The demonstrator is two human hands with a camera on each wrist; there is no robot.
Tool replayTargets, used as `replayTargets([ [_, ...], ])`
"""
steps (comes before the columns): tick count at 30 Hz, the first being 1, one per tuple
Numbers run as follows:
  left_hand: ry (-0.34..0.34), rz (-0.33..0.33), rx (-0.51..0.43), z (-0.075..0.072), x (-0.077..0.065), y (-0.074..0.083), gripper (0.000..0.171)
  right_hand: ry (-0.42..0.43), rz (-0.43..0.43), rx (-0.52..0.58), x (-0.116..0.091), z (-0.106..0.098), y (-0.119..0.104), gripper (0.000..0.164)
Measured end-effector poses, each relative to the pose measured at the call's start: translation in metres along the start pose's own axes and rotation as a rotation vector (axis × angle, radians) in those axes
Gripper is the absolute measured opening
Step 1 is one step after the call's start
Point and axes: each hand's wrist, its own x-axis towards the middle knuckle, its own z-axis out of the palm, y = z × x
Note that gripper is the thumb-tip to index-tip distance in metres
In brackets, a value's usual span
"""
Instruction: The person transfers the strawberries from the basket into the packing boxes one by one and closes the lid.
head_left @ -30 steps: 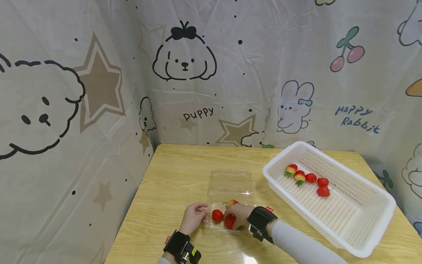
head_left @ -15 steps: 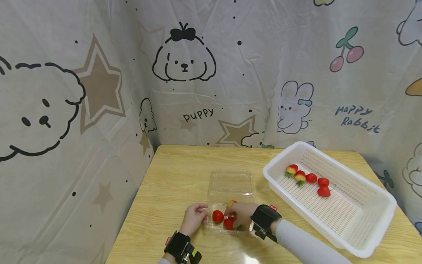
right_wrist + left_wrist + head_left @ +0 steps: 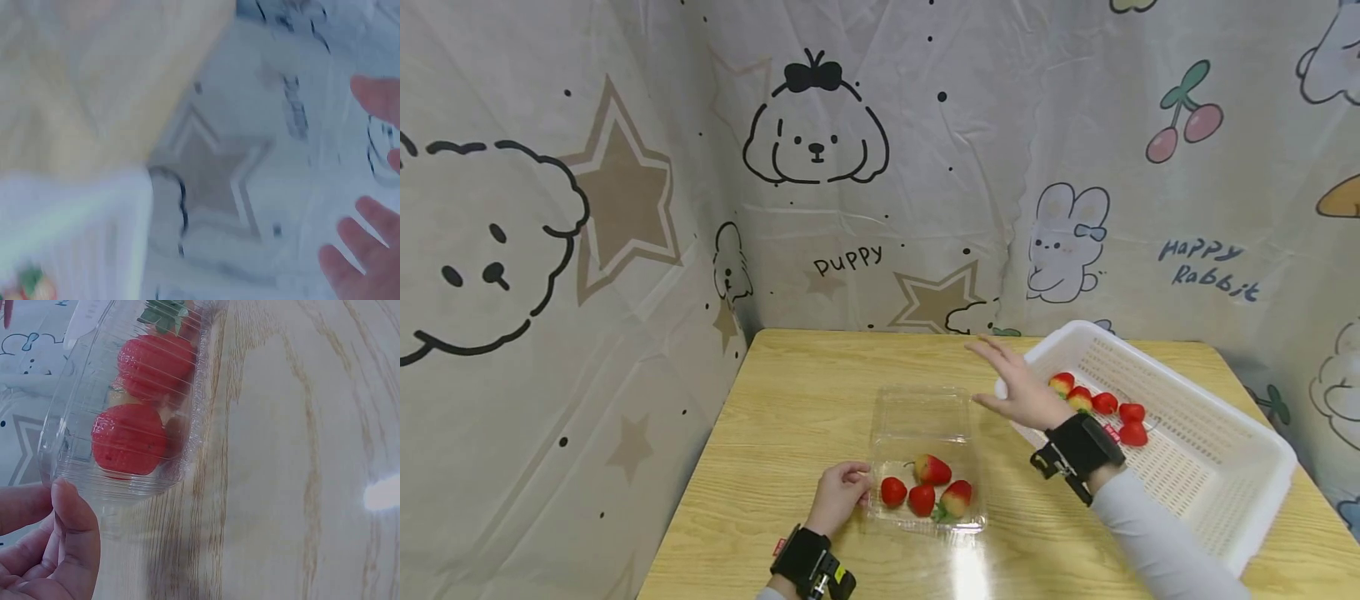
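Observation:
A clear plastic clamshell box point(image 3: 922, 414) lies on the table with its lid folded back. Several toy strawberries sit in its near half: two plain red ones point(image 3: 893, 492) and two red-and-yellow ones point(image 3: 955, 500), one with green leaves. My left hand point(image 3: 838, 498) pinches the box's left rim; in the left wrist view the thumb point(image 3: 72, 506) and a finger meet at the corner. Up in the air between the box and the white basket point(image 3: 1273, 450), my right hand point(image 3: 1026, 396) has its fingers spread and holds nothing.
The perforated basket stands at the right of the wooden table point(image 3: 805, 392), with several more toy strawberries point(image 3: 1105, 403) towards its far left end. A printed cloth point(image 3: 925, 192) hangs behind the table and along both sides.
My right hand has let go of a red strawberry in the box and moved up and right to the basket's left edge, its fingers spreading. The left hand keeps its place.

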Motion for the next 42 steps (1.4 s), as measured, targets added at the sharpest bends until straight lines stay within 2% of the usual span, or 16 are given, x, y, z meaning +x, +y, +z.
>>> replayTargets([
  [3, 0.004, 0.001, 0.003, 0.0, 0.001, -0.004, 0.025, 0.115, 0.039, -0.059, -0.003, -0.023, 0.014, 0.073],
  [5, 0.006, -0.004, 0.0, 0.0, 0.003, -0.008, 0.025, 0.158, 0.07, -0.09, -0.006, -0.037, 0.023, 0.072],
  [10, 0.011, -0.007, 0.003, 0.0, 0.003, -0.008, 0.025, 0.185, 0.222, -0.156, -0.022, -0.061, 0.05, 0.071],
  [14, 0.015, -0.01, 0.014, 0.0, 0.003, -0.01, 0.024, 0.177, 0.358, -0.188, -0.041, -0.069, 0.072, 0.075],
  [17, 0.014, -0.008, 0.014, 0.0, 0.003, -0.011, 0.023, 0.164, 0.458, -0.197, -0.054, -0.068, 0.088, 0.08],
  [21, 0.01, -0.005, 0.005, 0.0, 0.002, -0.01, 0.024, 0.143, 0.546, -0.204, -0.068, -0.062, 0.108, 0.084],
  [25, 0.011, -0.003, 0.002, -0.001, 0.001, -0.008, 0.024, 0.112, 0.59, -0.21, -0.084, -0.051, 0.126, 0.083],
  [31, 0.015, -0.007, 0.015, 0.0, 0.0, -0.008, 0.024, 0.08, 0.622, -0.241, -0.107, -0.031, 0.158, 0.073],
  [37, 0.008, -0.014, 0.011, 0.0, 0.001, -0.009, 0.026, -0.061, 0.732, -0.191, -0.122, -0.024, 0.164, 0.063],
  [40, -0.001, -0.013, -0.003, -0.001, -0.001, -0.004, 0.026, -0.082, 0.747, -0.187, -0.128, -0.022, 0.162, 0.054],
  [42, -0.005, -0.011, -0.003, -0.001, -0.003, 0.003, 0.026, -0.066, 0.74, -0.195, -0.131, -0.021, 0.162, 0.046],
])
